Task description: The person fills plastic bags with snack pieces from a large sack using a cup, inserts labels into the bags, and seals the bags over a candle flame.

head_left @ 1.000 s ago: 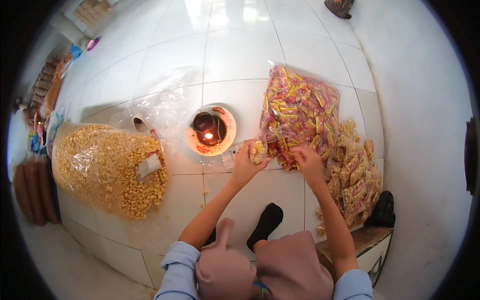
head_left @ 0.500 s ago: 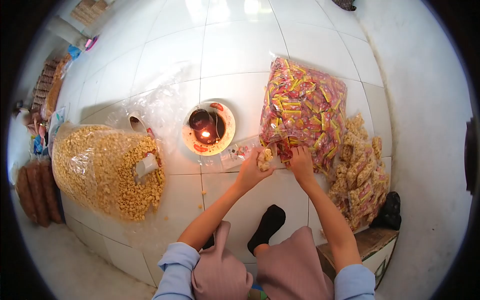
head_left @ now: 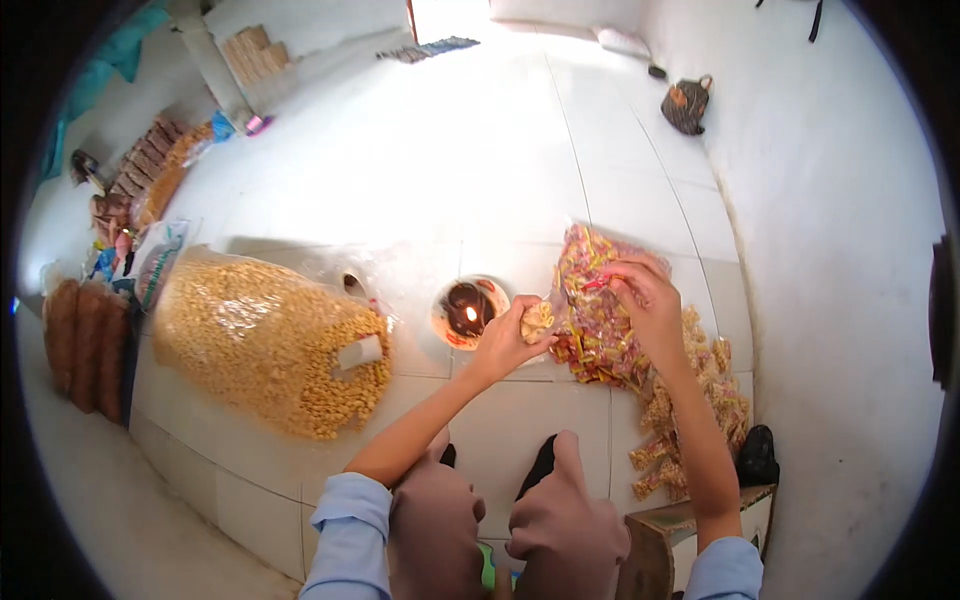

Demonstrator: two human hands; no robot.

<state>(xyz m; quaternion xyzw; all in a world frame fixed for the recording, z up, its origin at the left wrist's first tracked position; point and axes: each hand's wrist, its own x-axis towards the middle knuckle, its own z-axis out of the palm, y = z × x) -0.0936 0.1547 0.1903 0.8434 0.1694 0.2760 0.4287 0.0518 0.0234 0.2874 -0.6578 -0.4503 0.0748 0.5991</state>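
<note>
My left hand (head_left: 508,341) is closed around a small clear bag of puffed snack (head_left: 537,320), its mouth pointing right. My right hand (head_left: 648,300) pinches a small red packet (head_left: 597,283) above the large clear bag of red and yellow packets (head_left: 590,345). Left of my left hand, a small flame burns in a plate (head_left: 441,318) holding dark liquid. A big clear sack of yellow puffed snack (head_left: 250,325) lies open at the left, with a white scoop (head_left: 360,351) on the spilled pieces.
Filled snack packs (head_left: 720,395) are heaped at the right, beside a black bag (head_left: 757,457) and a wooden box (head_left: 650,545). Brown bundles (head_left: 88,345) stand at the far left. A dark patterned bag (head_left: 686,106) rests by the right wall.
My right hand has lifted from the large bag and now shows a red packet. The view has tilted up, revealing more floor and the far wall. My left hand still holds the small bag.
</note>
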